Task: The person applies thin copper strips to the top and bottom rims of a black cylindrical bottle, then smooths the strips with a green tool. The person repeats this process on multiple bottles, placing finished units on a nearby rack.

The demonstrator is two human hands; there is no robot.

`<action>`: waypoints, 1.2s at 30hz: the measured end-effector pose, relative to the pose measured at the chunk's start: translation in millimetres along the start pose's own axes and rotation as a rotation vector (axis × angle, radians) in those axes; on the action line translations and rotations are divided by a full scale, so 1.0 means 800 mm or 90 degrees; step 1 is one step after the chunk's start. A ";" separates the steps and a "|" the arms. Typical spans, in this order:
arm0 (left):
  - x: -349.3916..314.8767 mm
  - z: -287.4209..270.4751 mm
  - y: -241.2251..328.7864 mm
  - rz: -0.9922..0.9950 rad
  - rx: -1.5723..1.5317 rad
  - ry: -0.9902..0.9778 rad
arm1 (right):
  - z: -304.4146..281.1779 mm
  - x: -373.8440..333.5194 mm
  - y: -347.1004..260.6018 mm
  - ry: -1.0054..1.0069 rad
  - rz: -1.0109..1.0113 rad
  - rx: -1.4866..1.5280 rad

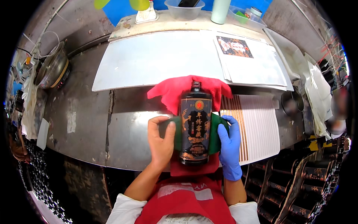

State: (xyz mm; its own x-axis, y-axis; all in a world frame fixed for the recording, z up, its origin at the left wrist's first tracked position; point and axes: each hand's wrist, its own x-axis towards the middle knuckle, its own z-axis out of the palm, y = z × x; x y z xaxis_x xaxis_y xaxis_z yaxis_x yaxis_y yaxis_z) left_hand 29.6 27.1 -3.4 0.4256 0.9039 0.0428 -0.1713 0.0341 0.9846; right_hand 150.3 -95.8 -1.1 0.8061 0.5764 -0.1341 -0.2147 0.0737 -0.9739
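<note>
A dark bottle (195,123) with gold and red decoration lies on a red cloth (167,89), its neck pointing away from me. A green flexible strip (215,134) shows on both sides of the bottle; its middle is hidden behind it. My bare left hand (162,139) pinches the strip's left end between thumb and fingers. On the other side, my right hand (230,147), in a blue glove, grips the right end. Both hands are close beside the bottle.
Right of the bottle lies a white backing sheet (261,127) with gold-brown strips. A white board (156,56) spans the far side, with papers (250,67) on it. A metal pot (54,69) stands at left. Racks of dark curved pieces (291,186) are below the table's right edge.
</note>
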 end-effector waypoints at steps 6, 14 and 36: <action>0.003 -0.031 -0.043 0.104 0.261 0.020 | -0.023 0.018 0.037 0.038 -0.032 -0.091; -0.037 0.007 0.016 0.219 0.237 -0.032 | 0.049 -0.038 -0.047 0.044 -0.282 -0.411; -0.017 -0.084 -0.053 0.087 0.480 0.074 | -0.018 0.010 -0.018 -0.062 -0.321 -0.126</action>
State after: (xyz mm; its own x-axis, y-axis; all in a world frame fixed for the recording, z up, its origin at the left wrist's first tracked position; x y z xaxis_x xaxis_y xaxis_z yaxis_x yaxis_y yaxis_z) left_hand -28.7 42.5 -57.1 0.3410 0.9196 0.1948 0.4538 -0.3425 0.8227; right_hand 167.8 -103.8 9.1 0.7257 0.5823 0.3665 0.3000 0.2116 -0.9302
